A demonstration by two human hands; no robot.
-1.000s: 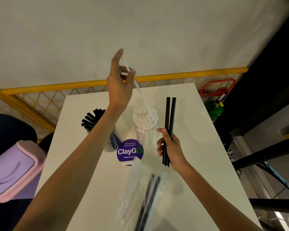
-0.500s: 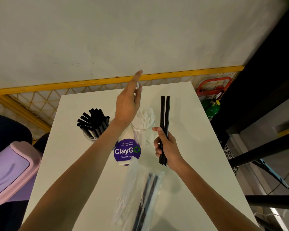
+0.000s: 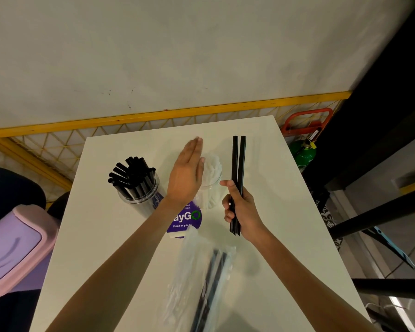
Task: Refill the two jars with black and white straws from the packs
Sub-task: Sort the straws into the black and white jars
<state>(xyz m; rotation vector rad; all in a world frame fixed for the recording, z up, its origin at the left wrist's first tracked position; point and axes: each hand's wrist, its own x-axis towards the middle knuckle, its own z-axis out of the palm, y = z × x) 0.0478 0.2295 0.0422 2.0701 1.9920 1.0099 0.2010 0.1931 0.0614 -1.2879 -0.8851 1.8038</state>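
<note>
A clear jar of black straws [image 3: 135,185] stands on the white table [image 3: 285,224] at the left. Beside it a clear jar of white straws [image 3: 211,178] is partly hidden behind my left hand [image 3: 186,178], which is flat with straight fingers and holds nothing, its palm against the white straw tops. My right hand [image 3: 240,209] grips two black straws [image 3: 237,168] upright, just right of the white jar. A clear plastic pack [image 3: 201,279] with black and white straws lies on the table near me.
A purple round ClayGo sticker [image 3: 186,219] lies between the jars and the pack. A pink-lidded bin [image 3: 12,248] stands left of the table. A yellow mesh fence [image 3: 58,144] runs behind it; a green canister [image 3: 303,154] and black frames are at the right.
My left hand came down from high above the table, let the white straw go into the white jar, and now lies flat on the straw tops. The right hand kept its two black straws.
</note>
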